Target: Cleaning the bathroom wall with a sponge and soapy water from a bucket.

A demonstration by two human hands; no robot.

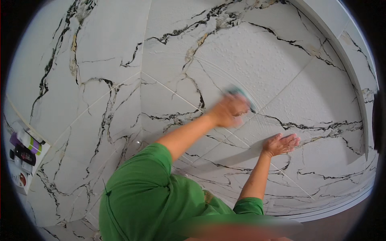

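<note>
My left hand (232, 110), blurred by motion, grips a teal scrubbing tool (238, 92), a brush or sponge; which of these I cannot tell. The tool lies against a white marble-look tiled wall (211, 90), where curved streaks of foam or wet film show around it. Lower and to the right, my right hand (280, 144) rests on the same tiles with its fingers apart and nothing in it. Small drops or foam spots (265, 57) dot the tiles above both hands. Both arms come out of green short sleeves.
A white shelf (42, 158) at the far left holds several bottles (25, 153) and a box. Two tiled walls meet in a corner left of my left hand. A pale raised edge (351, 69) curves along the right side. A white rim (331, 212) runs along the lower right.
</note>
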